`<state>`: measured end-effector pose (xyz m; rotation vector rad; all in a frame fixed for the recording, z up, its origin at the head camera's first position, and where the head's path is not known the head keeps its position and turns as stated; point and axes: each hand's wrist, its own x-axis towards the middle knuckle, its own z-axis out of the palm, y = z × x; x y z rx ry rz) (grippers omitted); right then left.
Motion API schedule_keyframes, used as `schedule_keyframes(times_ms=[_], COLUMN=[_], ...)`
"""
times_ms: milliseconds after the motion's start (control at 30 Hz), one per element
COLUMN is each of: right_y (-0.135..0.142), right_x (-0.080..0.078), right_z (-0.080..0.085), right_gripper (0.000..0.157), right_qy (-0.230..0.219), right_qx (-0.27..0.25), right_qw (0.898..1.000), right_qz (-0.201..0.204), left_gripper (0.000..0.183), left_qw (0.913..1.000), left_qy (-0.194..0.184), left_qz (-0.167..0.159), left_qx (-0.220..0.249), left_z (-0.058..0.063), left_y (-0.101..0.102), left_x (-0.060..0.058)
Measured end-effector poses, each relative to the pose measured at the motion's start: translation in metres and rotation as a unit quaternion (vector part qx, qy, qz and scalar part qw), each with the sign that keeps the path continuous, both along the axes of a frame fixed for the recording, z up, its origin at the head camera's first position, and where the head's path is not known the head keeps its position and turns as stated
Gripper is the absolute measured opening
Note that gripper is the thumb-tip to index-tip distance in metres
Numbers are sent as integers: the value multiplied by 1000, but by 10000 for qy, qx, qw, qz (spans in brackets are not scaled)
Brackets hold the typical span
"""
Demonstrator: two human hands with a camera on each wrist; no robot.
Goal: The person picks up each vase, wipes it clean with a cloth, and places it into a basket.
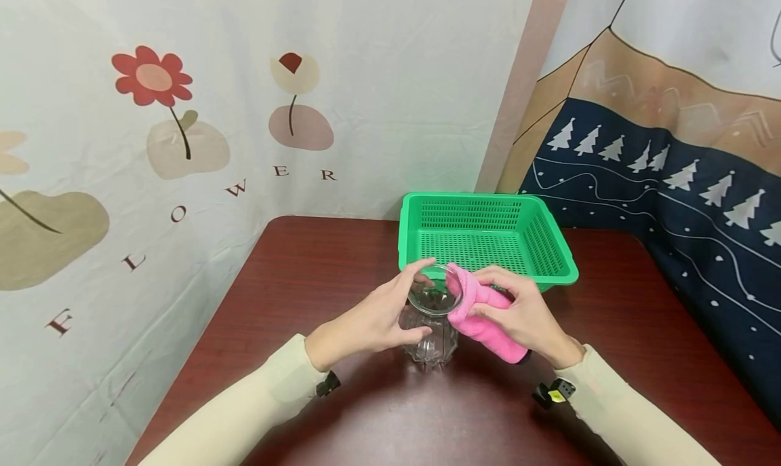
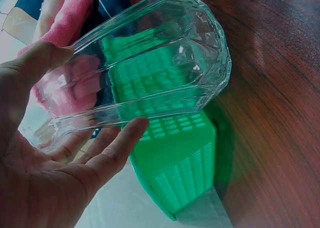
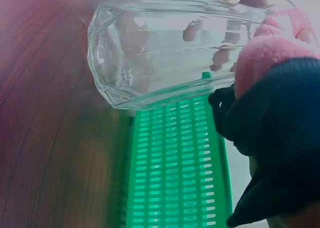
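A clear, faceted glass vase point(image 1: 432, 347) stands upright on the table in the head view. My left hand point(image 1: 379, 320) grips it near the top, thumb on the near side and fingers round the far side. With my right hand point(image 1: 526, 318) I pinch a pink fleecy cloth point(image 1: 491, 337) over the vase's right rim. Part of the cloth shows pink through the glass in the left wrist view, inside the mouth. A dark piece of fabric point(image 3: 280, 123) hangs from the pink cloth in the right wrist view, hiding most of that hand.
Right behind the vase sits a green perforated plastic basket point(image 1: 482, 199). The dark red wooden table point(image 1: 329, 262) ends at a printed cloth backdrop point(image 1: 378, 79) at the back and left. A navy tree-patterned cloth point(image 1: 689, 215) hangs along the right.
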<state>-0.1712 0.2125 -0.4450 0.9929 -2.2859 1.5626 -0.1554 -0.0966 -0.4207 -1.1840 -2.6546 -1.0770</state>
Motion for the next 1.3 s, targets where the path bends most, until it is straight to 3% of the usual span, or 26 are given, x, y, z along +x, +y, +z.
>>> schedule_keyframes(times_ms=[267, 967, 1300], right_y=[-1, -2, -5], right_x=[-1, -1, -2], right_z=[0, -2, -11], right_gripper=[48, 40, 38], right_qy=[118, 271, 660], right_qx=[97, 314, 831], right_qw=[9999, 9991, 9943], right_qz=[11, 58, -105], left_gripper=[110, 113, 111], left_qw=[9999, 9999, 9998], left_qy=[136, 58, 163], left_qz=[-6, -61, -81], left_qx=[34, 86, 102], left_z=[1, 0, 1], left_y=[0, 1, 2], left_x=[1, 1, 2])
